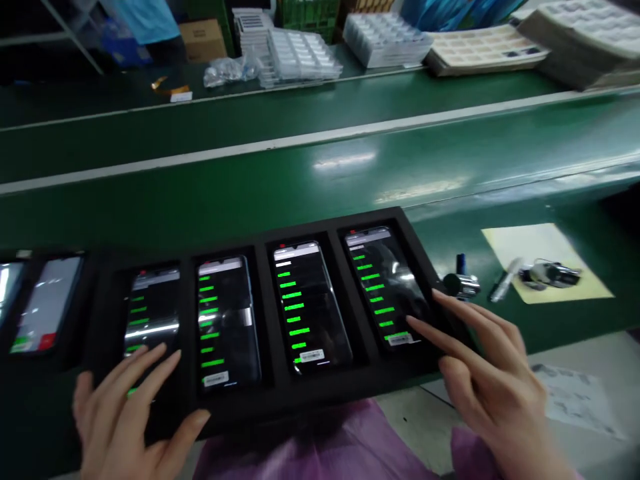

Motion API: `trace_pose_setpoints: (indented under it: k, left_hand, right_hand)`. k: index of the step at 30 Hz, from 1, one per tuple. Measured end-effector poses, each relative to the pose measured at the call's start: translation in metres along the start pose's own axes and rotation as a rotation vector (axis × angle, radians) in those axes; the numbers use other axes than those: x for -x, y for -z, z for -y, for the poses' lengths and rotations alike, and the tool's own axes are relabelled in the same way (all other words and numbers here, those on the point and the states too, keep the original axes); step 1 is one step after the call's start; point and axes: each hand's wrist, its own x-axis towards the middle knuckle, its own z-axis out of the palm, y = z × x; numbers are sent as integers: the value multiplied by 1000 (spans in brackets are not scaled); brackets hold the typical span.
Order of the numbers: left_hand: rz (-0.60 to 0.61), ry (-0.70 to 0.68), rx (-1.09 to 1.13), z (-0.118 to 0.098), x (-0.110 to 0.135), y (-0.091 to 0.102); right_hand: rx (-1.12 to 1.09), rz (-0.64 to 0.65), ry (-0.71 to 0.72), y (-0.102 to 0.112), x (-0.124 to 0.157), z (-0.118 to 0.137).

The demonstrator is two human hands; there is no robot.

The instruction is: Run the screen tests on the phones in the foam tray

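Observation:
A black foam tray (pixel 313 390) holds several smartphones in separate slots, their dark screens showing rows of green bars. My left hand (pixel 127 417) lies with spread fingers over the lower part of the leftmost phone (pixel 153 303) in this tray, partly hiding it. My right hand (pixel 493 373) is at the tray's right end, fingers apart. Its index fingertip is at the lower screen of the rightmost phone (pixel 387 287), and another finger is by the tray's right rim. Between them sit two more phones, one left of centre (pixel 227 333) and one right of centre (pixel 313 307), each with a barcode sticker.
Farther left, another phone (pixel 47 303) with a pale screen lies in a dark holder. Right of the tray are a metallic cylinder (pixel 463 285), a pen (pixel 506 280) and a yellow sheet (pixel 545 240). Across the green bench, clear plastic trays (pixel 303 53) and stacked trays (pixel 485 50) stand.

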Motion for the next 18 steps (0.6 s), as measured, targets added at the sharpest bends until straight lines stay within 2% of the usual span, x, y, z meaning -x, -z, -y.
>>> trace_pose_setpoints:
  k: [3, 6, 11, 15, 18]
  left_hand:
    - [16, -81, -38, -2, -2, 5]
    - [2, -109, -75, 1, -1, 8]
    - [51, -109, -130, -1, 1, 16]
    - [108, -126, -157, -14, -10, 17]
    - [80, -123, -105, -27, -22, 11]
  right_hand:
    - [-68, 3, 119, -9, -9, 14]
    - [-137, 106, 238, -22, -17, 36]
    - [-189, 141, 127, -46, -18, 64]
    - [-237, 139, 151, -60, -19, 60]
    - [-245, 129, 172, -63, -21, 48]
